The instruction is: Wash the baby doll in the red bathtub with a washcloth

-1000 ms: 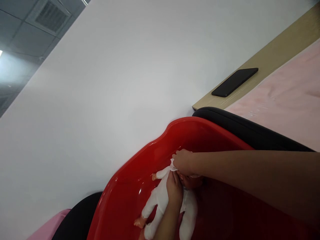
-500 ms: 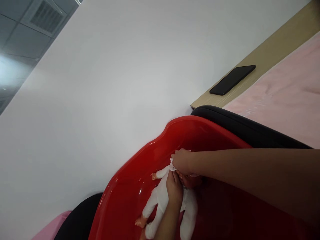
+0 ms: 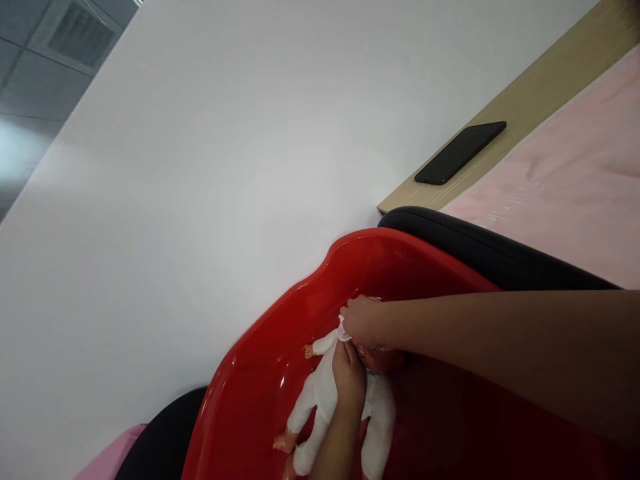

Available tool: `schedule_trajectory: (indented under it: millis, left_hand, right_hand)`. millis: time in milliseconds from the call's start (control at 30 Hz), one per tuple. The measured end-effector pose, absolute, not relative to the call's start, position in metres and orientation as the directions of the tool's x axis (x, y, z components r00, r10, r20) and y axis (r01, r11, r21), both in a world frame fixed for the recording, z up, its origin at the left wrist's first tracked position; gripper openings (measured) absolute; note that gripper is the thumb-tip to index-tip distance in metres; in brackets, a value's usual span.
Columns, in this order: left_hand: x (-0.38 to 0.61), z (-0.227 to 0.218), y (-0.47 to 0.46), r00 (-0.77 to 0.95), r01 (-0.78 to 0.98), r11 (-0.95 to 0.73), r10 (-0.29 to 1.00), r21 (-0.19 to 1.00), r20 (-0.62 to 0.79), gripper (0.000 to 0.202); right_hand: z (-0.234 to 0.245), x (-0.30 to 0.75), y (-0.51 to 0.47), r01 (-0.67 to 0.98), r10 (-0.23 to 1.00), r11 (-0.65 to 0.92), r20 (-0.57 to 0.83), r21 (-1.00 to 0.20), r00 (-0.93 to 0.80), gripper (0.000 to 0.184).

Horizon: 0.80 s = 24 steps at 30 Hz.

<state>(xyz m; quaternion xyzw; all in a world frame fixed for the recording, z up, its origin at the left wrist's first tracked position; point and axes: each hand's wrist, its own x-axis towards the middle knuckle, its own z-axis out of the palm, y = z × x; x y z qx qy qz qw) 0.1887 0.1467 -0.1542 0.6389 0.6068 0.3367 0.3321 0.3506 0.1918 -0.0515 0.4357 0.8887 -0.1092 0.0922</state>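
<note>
A baby doll in a white body suit [image 3: 327, 383] lies inside a glossy red tub [image 3: 295, 310]. Its bare feet and one small hand stick out of the white sleeves and legs. My left hand [image 3: 349, 373] reaches in from below, fingers closed at the neckline of the suit. From the right comes my right hand [image 3: 364, 321], closed on the small white collar [image 3: 343, 331] just above my left fingers. Both hands partly cover the doll's head [image 3: 383, 360], which lies in shadow under my right wrist.
Black padded edges [image 3: 445, 233] flank the tub on both sides. A black phone [image 3: 460, 153] rests on a wooden ledge [image 3: 545, 77] beside a pink sheet [image 3: 565, 193]. Behind stands a plain white wall [image 3: 225, 167]. Pink material [image 3: 113, 457] shows at lower left.
The view has shifted slightly, so the phone and ledge appear a little further left and up. Both hands stay at the doll's collar, hardly moved.
</note>
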Motion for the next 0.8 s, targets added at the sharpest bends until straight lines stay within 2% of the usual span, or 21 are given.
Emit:
schedule_trajectory:
  millis: [100,233,433,700,800]
  left_hand:
    - [0.189,-0.155,0.147,0.038,0.566,-0.042,0.999,0.824,0.026,0.041]
    - [0.189,-0.156,0.147,0.029,0.574,-0.032,0.999,0.818,0.019,0.04]
    - [0.192,-0.152,0.147,0.035,0.577,-0.037,0.999,0.816,0.02,0.042]
    - [0.191,-0.154,0.147,0.018,0.618,-0.02,1.0,0.786,0.011,0.043]
    - [0.19,-0.155,0.147,0.021,0.615,-0.024,1.0,0.788,0.014,0.041]
  right_hand:
    - [-0.056,0.347,0.197,0.777,0.722,0.624,-0.318,-0.085,-0.614,0.046]
    - [-0.055,0.345,0.199,0.763,0.704,0.64,-0.328,-0.09,-0.629,0.053]
    - [-0.04,0.35,0.189,0.748,0.684,0.658,-0.349,-0.083,-0.64,0.043]
    - [-0.041,0.35,0.193,0.727,0.657,0.683,-0.37,-0.077,-0.657,0.049]
    - [-0.054,0.346,0.199,0.75,0.704,0.648,-0.27,-0.133,-0.657,0.045]
